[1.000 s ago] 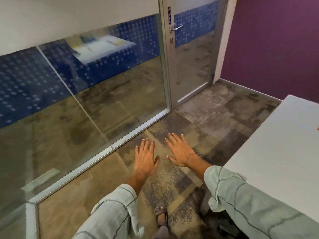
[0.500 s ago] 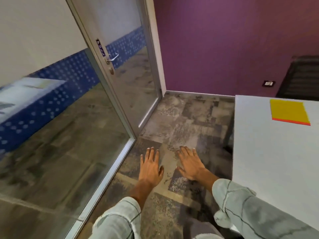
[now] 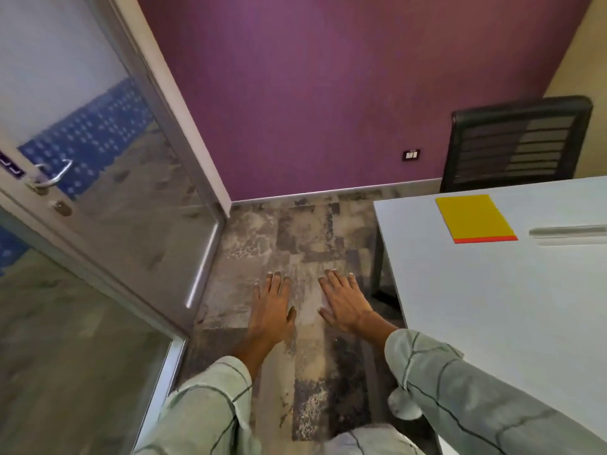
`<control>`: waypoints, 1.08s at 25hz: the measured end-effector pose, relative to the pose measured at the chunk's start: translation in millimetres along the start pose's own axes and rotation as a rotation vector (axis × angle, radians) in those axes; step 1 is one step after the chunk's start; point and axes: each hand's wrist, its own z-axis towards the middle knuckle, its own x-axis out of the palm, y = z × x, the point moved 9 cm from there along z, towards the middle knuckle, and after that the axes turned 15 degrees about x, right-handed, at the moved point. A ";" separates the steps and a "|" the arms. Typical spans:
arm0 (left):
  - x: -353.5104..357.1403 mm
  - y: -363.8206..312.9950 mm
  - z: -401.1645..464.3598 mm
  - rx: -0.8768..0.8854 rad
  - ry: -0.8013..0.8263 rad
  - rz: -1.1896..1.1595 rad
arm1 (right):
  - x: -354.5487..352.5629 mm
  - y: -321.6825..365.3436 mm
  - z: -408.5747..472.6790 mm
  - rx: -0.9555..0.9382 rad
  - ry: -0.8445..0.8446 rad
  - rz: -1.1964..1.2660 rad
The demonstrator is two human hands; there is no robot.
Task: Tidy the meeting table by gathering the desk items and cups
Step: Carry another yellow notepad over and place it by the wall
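Head view — left hand (image 3: 271, 311), right hand (image 3: 343, 303) flat, empty.

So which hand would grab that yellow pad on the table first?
Probably the right hand: it hovers open beside the white table, nearer the yellow pad. The left hand, also empty, is farther away.

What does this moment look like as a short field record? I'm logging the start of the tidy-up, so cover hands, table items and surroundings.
left hand: open, flat, palm down, holding nothing, over the carpet
right hand: open, flat, palm down, holding nothing, left of the table edge
white table: at right, mostly bare
yellow pad: lies flat near the table's far corner, an orange-red layer showing along its near edge
grey strip: on the table right of the pad, blurred, type unclear
cups: none in view
black mesh chair: behind the table, by the purple wall
glass door: at left, shut
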 end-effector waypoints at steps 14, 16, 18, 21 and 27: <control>7.9 -193.1 333.2 0.741 0.077 0.045 | 4.3 -293.7 61.3 0.828 0.053 0.250; 18.8 -221.0 376.6 0.830 0.091 0.026 | 10.1 -329.1 65.4 0.949 0.037 0.311; 32.6 -244.2 420.2 0.899 0.130 -0.006 | 11.5 -358.6 72.1 1.062 -0.001 0.375; 55.1 -268.6 489.0 0.917 0.253 -0.089 | 21.9 -392.8 88.2 1.251 -0.032 0.532; 77.3 -308.0 583.7 0.963 0.436 -0.129 | 19.9 -437.7 116.3 1.594 -0.174 0.905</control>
